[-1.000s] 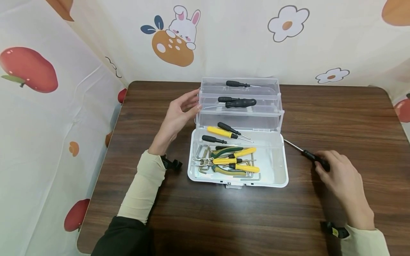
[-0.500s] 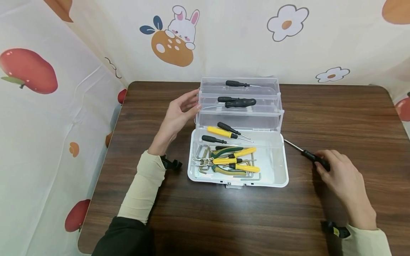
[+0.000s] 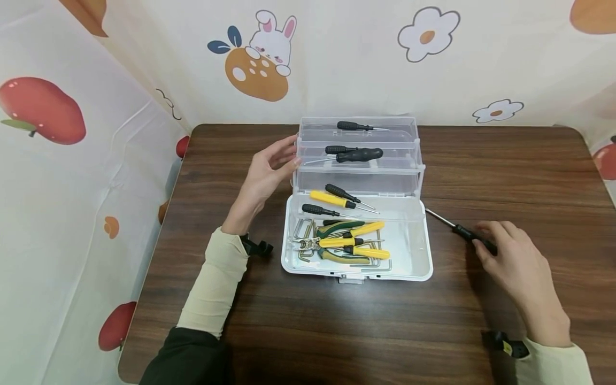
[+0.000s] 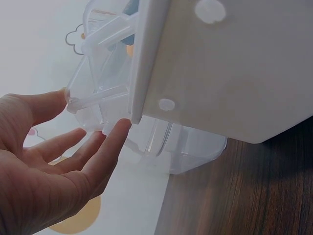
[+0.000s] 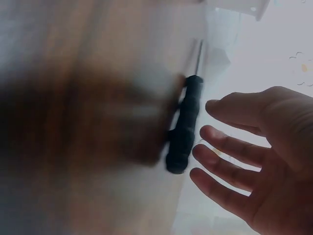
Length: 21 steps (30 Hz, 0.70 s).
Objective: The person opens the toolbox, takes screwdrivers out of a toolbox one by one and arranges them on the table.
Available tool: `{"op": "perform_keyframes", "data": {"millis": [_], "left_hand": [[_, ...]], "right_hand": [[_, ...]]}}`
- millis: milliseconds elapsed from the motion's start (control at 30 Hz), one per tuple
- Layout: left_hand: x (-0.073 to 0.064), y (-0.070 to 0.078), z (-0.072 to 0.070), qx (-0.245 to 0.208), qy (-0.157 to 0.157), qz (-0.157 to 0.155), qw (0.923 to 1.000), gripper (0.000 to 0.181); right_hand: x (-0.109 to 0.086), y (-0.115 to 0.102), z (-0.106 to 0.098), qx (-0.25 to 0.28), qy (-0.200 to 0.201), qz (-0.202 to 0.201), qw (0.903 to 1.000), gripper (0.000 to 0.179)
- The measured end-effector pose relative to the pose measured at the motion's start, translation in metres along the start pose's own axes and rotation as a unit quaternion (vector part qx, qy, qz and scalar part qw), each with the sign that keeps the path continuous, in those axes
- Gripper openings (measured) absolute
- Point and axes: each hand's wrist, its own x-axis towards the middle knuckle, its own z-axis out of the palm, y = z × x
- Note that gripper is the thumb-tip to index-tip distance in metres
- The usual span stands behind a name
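Note:
My left hand [image 3: 266,179] is at the left side of the toolbox [image 3: 422,267]; its thumb and fingertips touch the edge of the raised clear trays [image 4: 100,95]. The fingers are extended, not wrapped round it. On the table right of the box lies a black-handled screwdriver [image 3: 463,232], its metal tip near the box's wall. My right hand [image 3: 520,267] hovers by the handle, and in the right wrist view its spread fingers stand apart from the screwdriver [image 5: 185,125]. Yellow-handled screwdrivers [image 3: 332,199], green-and-yellow pliers [image 3: 344,260] and hex keys [image 3: 304,255] lie inside the box.
Black screwdrivers [image 3: 360,155] rest in the clear trays at the back of the box. The wooden table [image 3: 510,176] meets a patterned curtain [image 3: 356,64] behind and on the left. A grey latch [image 3: 351,280] sticks out at the box's front.
My right hand has loosened from the screwdriver's handle and shifted slightly right, its fingers opening out. The screwdriver stays in place on the table. The left hand holds the same position.

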Motion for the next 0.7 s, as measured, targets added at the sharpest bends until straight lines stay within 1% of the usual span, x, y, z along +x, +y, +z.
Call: {"op": "perform_keyframes", "data": {"millis": [167,367,533,700], "left_hand": [[0.000,0.001,0.000,0.003,0.001,-0.005,1.0000,0.053],[0.000,0.002,0.000,0.001,0.001,-0.010,1.0000,0.053],[0.000,0.001,0.000,-0.003,0.003,-0.011,0.9999,0.053],[0.000,0.000,0.000,-0.001,0.002,-0.010,1.0000,0.053]], "right_hand": [[0.005,-0.014,-0.011,-0.001,0.023,-0.030,0.9993,0.038],[0.016,-0.046,-0.030,-0.002,0.046,-0.077,0.9960,0.041],[0.027,-0.075,-0.044,0.006,0.039,-0.095,0.9947,0.041],[0.037,-0.101,-0.053,0.004,0.034,-0.121,0.9921,0.042]]}}
